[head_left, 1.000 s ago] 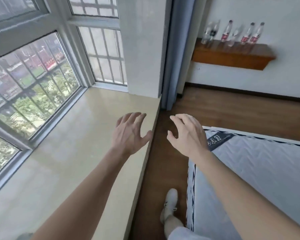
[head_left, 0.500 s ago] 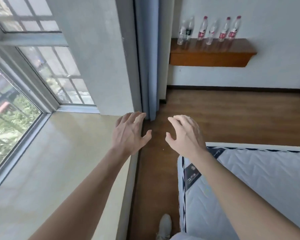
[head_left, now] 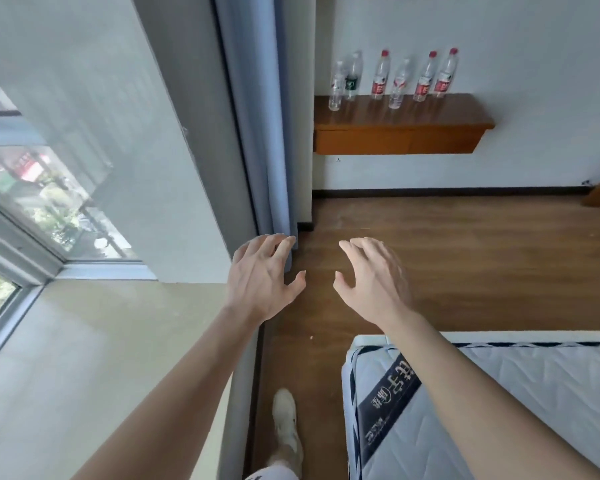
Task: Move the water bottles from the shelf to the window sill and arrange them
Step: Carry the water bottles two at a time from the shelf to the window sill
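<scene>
Several clear plastic water bottles [head_left: 397,84] stand upright in a loose row on a brown wooden wall shelf [head_left: 399,135] at the far wall; most have red caps and red labels, one has a dark green label. The pale beige window sill [head_left: 94,344] stretches along the left, below the window. My left hand [head_left: 262,277] and my right hand [head_left: 371,280] are held out in front of me over the floor, fingers spread, holding nothing, far short of the shelf.
A blue curtain [head_left: 262,133] hangs by a grey pillar between the sill and the shelf. A quilted mattress [head_left: 499,410] fills the lower right. A strip of brown wooden floor [head_left: 447,265] runs between sill and mattress toward the shelf. My white shoe [head_left: 284,415] shows below.
The view has swung right and moved closer to the shelf, so the bottles look larger and the window has slid off to the left. Both hands stay open and empty.
</scene>
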A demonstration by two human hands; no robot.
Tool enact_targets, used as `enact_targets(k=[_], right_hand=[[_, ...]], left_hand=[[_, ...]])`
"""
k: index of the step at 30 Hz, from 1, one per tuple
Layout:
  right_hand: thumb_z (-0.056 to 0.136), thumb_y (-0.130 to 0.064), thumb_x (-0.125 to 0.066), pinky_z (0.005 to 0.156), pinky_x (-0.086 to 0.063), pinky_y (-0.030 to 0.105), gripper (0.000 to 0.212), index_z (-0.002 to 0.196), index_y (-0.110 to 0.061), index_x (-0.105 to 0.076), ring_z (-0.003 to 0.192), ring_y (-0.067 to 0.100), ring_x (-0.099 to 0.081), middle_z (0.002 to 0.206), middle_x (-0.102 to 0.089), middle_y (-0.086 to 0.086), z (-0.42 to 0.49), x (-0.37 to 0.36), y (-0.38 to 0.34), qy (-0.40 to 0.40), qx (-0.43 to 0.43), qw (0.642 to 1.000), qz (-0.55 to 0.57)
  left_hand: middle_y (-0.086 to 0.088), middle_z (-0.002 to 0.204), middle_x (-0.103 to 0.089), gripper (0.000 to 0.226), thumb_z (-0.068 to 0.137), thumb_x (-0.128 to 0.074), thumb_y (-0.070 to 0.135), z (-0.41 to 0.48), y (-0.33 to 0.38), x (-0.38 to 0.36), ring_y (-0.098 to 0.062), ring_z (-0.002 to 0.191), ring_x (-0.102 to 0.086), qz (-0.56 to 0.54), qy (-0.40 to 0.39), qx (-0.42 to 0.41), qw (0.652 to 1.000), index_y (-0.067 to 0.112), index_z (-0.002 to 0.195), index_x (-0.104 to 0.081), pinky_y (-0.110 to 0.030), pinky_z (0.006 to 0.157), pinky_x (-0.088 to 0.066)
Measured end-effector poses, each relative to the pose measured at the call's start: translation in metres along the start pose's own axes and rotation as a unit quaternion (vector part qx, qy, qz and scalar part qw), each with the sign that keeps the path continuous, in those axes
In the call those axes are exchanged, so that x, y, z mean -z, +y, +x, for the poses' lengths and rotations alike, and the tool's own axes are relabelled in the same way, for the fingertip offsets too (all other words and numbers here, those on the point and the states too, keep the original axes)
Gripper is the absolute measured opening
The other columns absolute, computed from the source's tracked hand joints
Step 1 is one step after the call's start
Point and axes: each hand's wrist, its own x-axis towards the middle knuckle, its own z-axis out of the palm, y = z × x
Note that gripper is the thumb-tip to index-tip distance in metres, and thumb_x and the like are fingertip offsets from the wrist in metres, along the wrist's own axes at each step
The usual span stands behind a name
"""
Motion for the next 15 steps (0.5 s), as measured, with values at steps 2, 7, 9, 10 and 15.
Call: enact_targets(k=[2,7,9,10,15], right_hand=[[0.08,-0.035,-0.063,0.093,-0.05,0.041,0.045,0.121,-0.015,-0.065,0.108,0.028,-0.06,0.117,-0.064,0.005,0.023,-0.012,0.01,0.0,-0.008,1.0,0.0],[0.081,-0.036,-0.062,0.095,-0.05,0.043,0.045,0.122,-0.016,-0.064,0.11,0.029,-0.06,0.119,-0.064,0.005,0.095,-0.044,0.032,0.0,-0.031,0.999,-0.016],[0.083,-0.037,-0.063,0.096,-0.051,0.042,0.046,0.124,-0.016,-0.064,0.112,0.028,-0.06,0.121,-0.064,0.006,0.129,-0.053,0.04,-0.003,-0.036,0.999,-0.035],[0.084,-0.038,-0.063,0.097,-0.051,0.042,0.047,0.125,-0.017,-0.063,0.113,0.027,-0.06,0.122,-0.064,0.006,0.148,-0.057,0.045,-0.006,-0.04,0.998,-0.046],[0.086,-0.041,-0.061,0.101,-0.05,0.041,0.05,0.129,-0.017,-0.062,0.116,0.026,-0.059,0.125,-0.064,0.007,0.227,-0.078,0.064,-0.009,-0.072,0.995,-0.073]], left_hand=[[0.005,0.128,-0.062,0.058,0.081,-0.052,0.053,0.028,-0.006,-0.012,-0.024,0.117,-0.057,0.004,-0.008,-0.009,1.0,0.021,0.129,-0.059,-0.041,0.099,-0.045],[0.003,0.131,-0.061,0.063,0.083,-0.043,0.057,0.11,-0.028,-0.04,-0.024,0.12,-0.056,0.007,-0.021,-0.033,0.999,0.021,0.133,-0.057,-0.042,0.102,-0.043],[0.003,0.129,-0.062,0.064,0.082,-0.042,0.057,0.148,-0.039,-0.049,-0.025,0.117,-0.058,0.003,-0.022,-0.042,0.999,0.02,0.132,-0.058,-0.042,0.101,-0.044],[0.002,0.128,-0.063,0.063,0.082,-0.042,0.056,0.168,-0.044,-0.053,-0.025,0.116,-0.058,0.0,-0.023,-0.048,0.999,0.02,0.132,-0.058,-0.042,0.1,-0.044],[0.001,0.128,-0.063,0.061,0.083,-0.043,0.056,0.259,-0.064,-0.077,-0.027,0.118,-0.059,-0.014,-0.035,-0.076,0.996,0.021,0.131,-0.058,-0.045,0.098,-0.048]])
